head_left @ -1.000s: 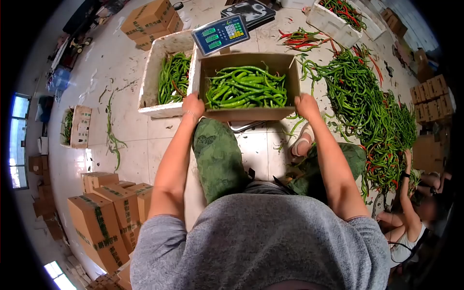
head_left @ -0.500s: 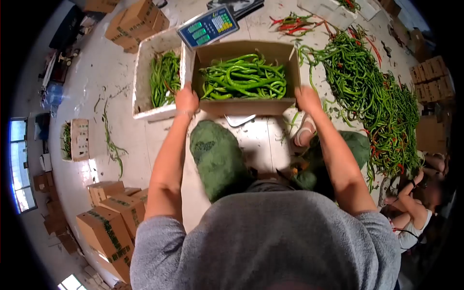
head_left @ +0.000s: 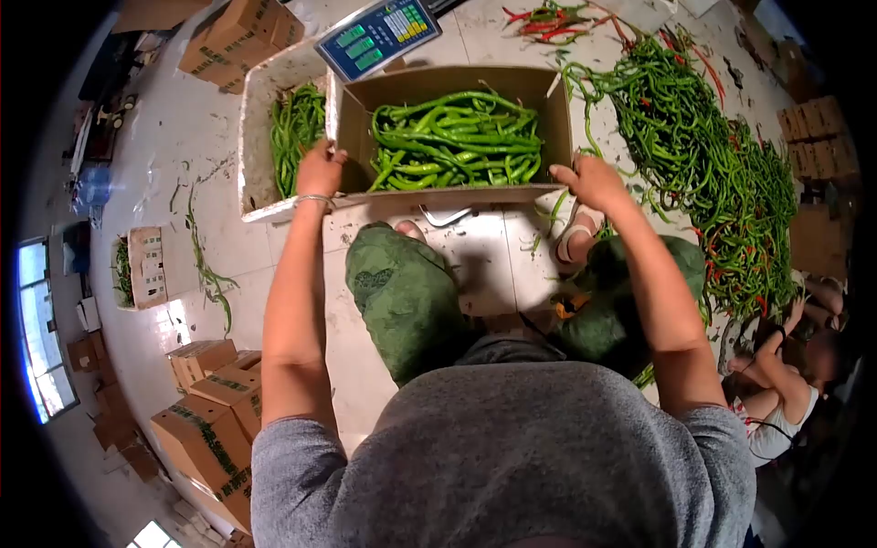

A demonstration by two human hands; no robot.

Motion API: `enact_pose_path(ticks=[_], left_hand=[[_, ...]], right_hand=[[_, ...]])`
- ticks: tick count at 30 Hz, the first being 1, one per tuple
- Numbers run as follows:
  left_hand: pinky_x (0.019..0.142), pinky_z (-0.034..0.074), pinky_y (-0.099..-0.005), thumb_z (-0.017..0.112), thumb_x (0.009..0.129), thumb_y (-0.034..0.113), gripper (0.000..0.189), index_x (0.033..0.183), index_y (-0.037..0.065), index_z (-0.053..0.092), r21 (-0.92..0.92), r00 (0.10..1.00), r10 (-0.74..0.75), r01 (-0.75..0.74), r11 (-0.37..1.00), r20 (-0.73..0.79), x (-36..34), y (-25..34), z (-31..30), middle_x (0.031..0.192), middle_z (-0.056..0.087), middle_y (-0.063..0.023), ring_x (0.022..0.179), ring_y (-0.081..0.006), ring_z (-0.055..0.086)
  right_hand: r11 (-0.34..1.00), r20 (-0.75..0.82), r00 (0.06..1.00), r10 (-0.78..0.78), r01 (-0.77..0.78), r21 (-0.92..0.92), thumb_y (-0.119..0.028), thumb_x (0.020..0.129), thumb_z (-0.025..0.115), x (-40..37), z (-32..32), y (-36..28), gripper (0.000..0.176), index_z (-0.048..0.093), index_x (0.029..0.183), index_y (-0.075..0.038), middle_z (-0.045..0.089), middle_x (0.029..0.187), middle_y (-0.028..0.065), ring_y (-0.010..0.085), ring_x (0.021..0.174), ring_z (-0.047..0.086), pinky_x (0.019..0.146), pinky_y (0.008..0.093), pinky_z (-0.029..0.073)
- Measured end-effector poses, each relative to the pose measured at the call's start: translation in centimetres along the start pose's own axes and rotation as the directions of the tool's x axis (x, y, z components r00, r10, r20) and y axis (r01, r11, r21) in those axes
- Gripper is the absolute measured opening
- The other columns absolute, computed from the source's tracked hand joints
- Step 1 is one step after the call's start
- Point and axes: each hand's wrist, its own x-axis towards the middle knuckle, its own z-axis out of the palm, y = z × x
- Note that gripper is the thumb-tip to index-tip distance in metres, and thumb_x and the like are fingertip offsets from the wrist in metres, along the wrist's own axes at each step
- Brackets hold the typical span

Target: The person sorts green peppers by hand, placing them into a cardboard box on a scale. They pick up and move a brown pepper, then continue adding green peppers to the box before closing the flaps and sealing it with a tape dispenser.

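An open cardboard box (head_left: 457, 194) holds long green peppers (head_left: 457, 142). At its front left corner, beside the foam box, my left hand (head_left: 320, 172) has its fingers curled in on the cardboard edge. My right hand (head_left: 592, 181) is at the front right corner, thumb and fingers bent round the edge. The white foam box (head_left: 260, 196) stands against the left side, with more green peppers (head_left: 297, 132) inside. Behind the cardboard box is a scale display (head_left: 379, 38) with lit green readouts. Part of a pale metallic tray (head_left: 445, 216) shows below the front edge.
A long heap of green and red peppers (head_left: 699, 173) lies on the floor at right, a person (head_left: 776, 393) beside it. Red peppers (head_left: 553, 23) lie behind. Closed cartons (head_left: 206, 434) stand at lower left, another carton (head_left: 239, 41) at upper left.
The cardboard box shows less of its front wall and more of its inside. The peppers in it look more spread out. My left hand has moved left and my right hand slightly right.
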Motion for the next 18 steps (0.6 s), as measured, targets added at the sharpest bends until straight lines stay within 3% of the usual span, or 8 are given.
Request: enact_pose_path(ticks=[3,5,8,10,11,14,17,18], left_hand=[[0.084,0.045,-0.0407,0.059,0.081,0.027,0.043,0.117,0.005,0.053,0.121,0.983,0.106,-0.088,0.989,-0.150,0.6,1.4,-1.1,0.109,0.059,-0.0189,0.098,-0.0366,0.057],[0.088,0.043,-0.0374,0.056,0.083,0.020,0.038,0.118,0.006,0.053,0.141,0.926,0.276,-0.246,0.959,-0.259,-0.2,5.9,-2.4,0.112,0.058,-0.0161,0.103,-0.0334,0.055],[0.091,0.041,-0.0356,0.058,0.083,0.018,0.037,0.118,0.007,0.053,0.081,0.858,0.514,-0.511,0.856,-0.008,0.4,9.9,-2.4,0.118,0.055,-0.0145,0.108,-0.0305,0.052],[0.097,0.038,-0.0364,0.061,0.079,0.017,0.041,0.119,0.008,0.052,0.016,0.738,0.642,-0.659,0.752,0.210,1.1,11.4,-0.8,0.123,0.052,-0.0135,0.116,-0.0301,0.047],[0.100,0.036,-0.0378,0.065,0.076,0.016,0.051,0.123,0.009,0.048,0.027,0.664,0.695,-0.728,0.685,0.276,1.3,11.8,0.4,0.127,0.049,-0.0130,0.121,-0.0318,0.042],[0.104,0.032,-0.0382,0.070,0.068,0.012,0.070,0.131,0.010,0.040,0.025,0.500,0.706,-0.824,0.566,0.501,3.3,12.9,4.4,0.134,0.042,-0.0133,0.126,-0.0315,0.036],[0.102,0.033,-0.0386,0.073,0.064,0.012,0.075,0.131,0.012,0.041,-0.056,0.496,0.604,-0.743,0.667,0.624,5.0,13.7,7.7,0.135,0.040,-0.0121,0.121,-0.0326,0.040],[0.103,0.033,-0.0390,0.073,0.063,0.012,0.076,0.132,0.018,0.041,-0.066,0.460,0.658,-0.789,0.611,0.596,5.0,13.1,8.7,0.136,0.037,-0.0103,0.122,-0.0336,0.038]], right_hand=[[0.994,-0.164,0.981,-0.108,0.101,-0.049,-0.053,0.082,0.053,0.0,-1.5,0.7,0.065,0.053,0.115,0.002,0.063,0.087,0.0223,0.0364,0.087,0.060,0.078,0.0407,0.046],[0.995,-0.125,0.988,-0.087,0.080,-0.059,-0.057,0.083,0.048,0.3,-4.0,0.4,0.063,0.054,0.113,-0.002,0.062,0.094,0.0224,0.0371,0.091,0.059,0.079,0.0439,0.047],[0.996,-0.261,0.962,-0.083,0.092,0.023,-0.051,0.083,0.052,2.6,-5.9,1.1,0.055,0.059,0.109,-0.003,0.063,0.093,0.0201,0.0332,0.091,0.060,0.078,0.0416,0.047],[0.967,-0.354,0.935,-0.021,0.108,0.230,-0.046,0.082,0.054,4.6,-5.6,1.8,0.048,0.061,0.108,-0.006,0.063,0.097,0.0187,0.0324,0.093,0.060,0.079,0.0394,0.046],[0.986,-0.362,0.932,-0.017,0.075,0.148,-0.047,0.082,0.054,5.1,-5.5,2.1,0.049,0.060,0.109,-0.007,0.063,0.098,0.0187,0.0329,0.093,0.059,0.081,0.0392,0.046],[0.964,-0.590,0.797,-0.130,0.242,0.114,-0.039,0.083,0.058,6.2,-5.3,1.0,0.047,0.059,0.109,0.000,0.065,0.087,0.0150,0.0211,0.074,0.064,0.071,0.0321,0.048],[0.946,-0.558,0.829,-0.030,0.204,0.251,-0.033,0.083,0.059,6.7,-5.9,0.9,0.043,0.059,0.110,0.000,0.065,0.081,0.0113,0.0146,0.070,0.062,0.068,0.0270,0.048],[0.927,-0.553,0.833,0.015,0.196,0.321,-0.034,0.082,0.058,6.8,-6.0,1.1,0.041,0.061,0.107,-0.002,0.065,0.083,0.0127,0.0194,0.074,0.062,0.070,0.0296,0.048]])
